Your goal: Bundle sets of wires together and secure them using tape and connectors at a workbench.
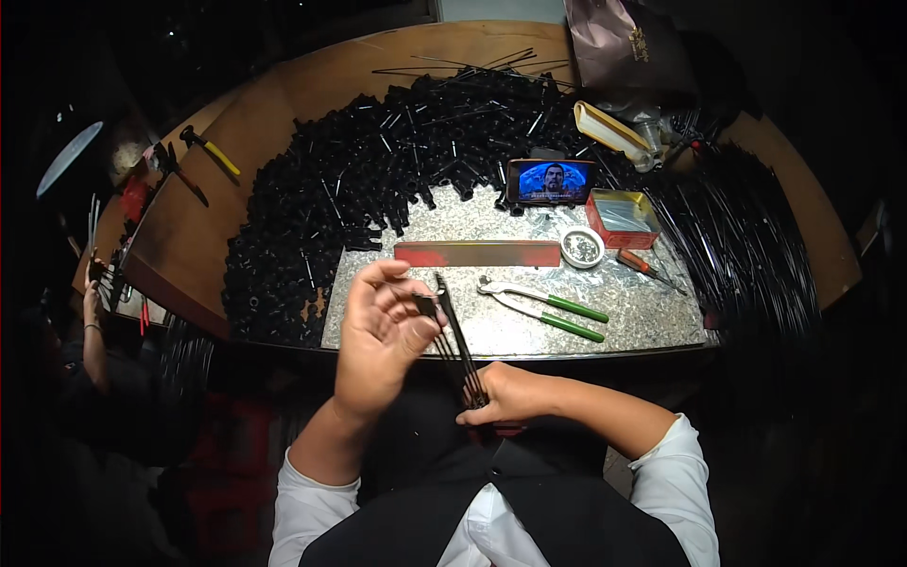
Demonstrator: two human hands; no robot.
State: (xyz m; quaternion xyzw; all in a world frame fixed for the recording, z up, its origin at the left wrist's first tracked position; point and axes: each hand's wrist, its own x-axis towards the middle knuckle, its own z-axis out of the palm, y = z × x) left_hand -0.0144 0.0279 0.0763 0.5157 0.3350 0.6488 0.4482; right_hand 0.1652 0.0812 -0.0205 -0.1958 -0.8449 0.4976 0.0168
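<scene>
My right hand [504,392] is closed round a bundle of thin black metal rods [460,345], low in front of the table's edge. The rods slant up and to the left from that fist. At their upper end is a small dark piece [428,305], partly hidden by my left hand [378,331]. The left thumb and some fingertips close on this piece, while the upper finger is curled away from it. Nearest on the board lie pincers with green handles [557,317], jaws toward my hands. Beyond my hands rests a long flat red-edged bar [477,253].
A large heap of black jointed parts [378,151] fills the back and left. Long black rods [746,236] lie right. A phone [551,181], red tin [622,219], white dish [582,247] and screwdriver [647,268] sit on the speckled board [378,307]. Another person's hand [93,283] shows far left.
</scene>
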